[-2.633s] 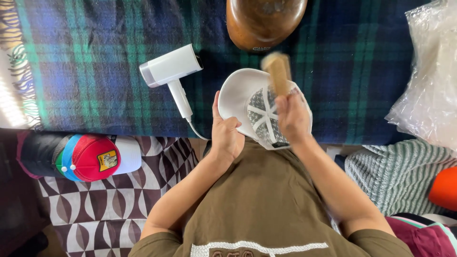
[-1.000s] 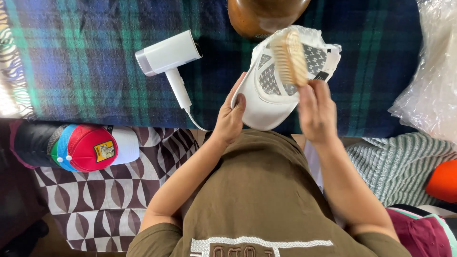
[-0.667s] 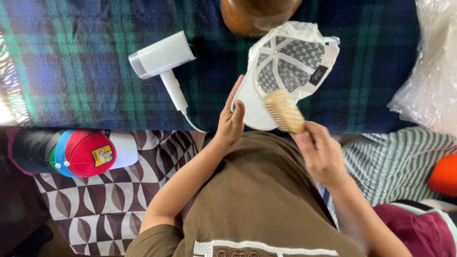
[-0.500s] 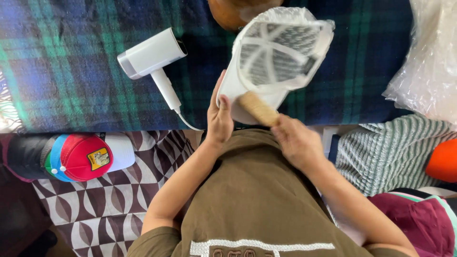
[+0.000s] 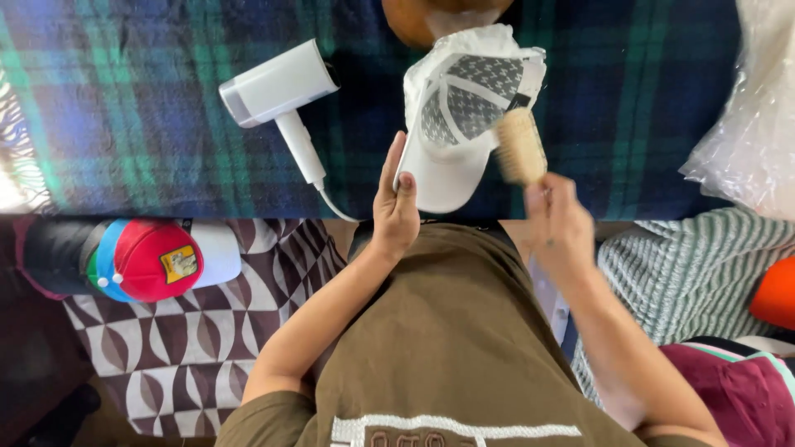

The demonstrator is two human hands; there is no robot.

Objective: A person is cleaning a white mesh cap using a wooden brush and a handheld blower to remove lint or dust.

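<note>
My left hand [image 5: 394, 207] grips the brim of a white cap [image 5: 464, 116] with a patterned mesh inside, held upside down over the plaid blanket [image 5: 124, 108]. A wooden bristle brush [image 5: 520, 146] is in my right hand [image 5: 556, 223], and its bristles rest against the right side of the cap's opening. The right hand and the brush are blurred.
A white hair dryer [image 5: 280, 95] lies on the blanket to the left of the cap, cord trailing toward me. A brown rounded object [image 5: 439, 12] sits at the top edge. Stacked coloured caps [image 5: 132, 257] lie at the lower left, clear plastic [image 5: 758, 108] at the right, striped cloth [image 5: 696, 273] beneath it.
The brush has gone from the cap's lower edge up to its right side. The cap has tilted and turned a little in my left hand.
</note>
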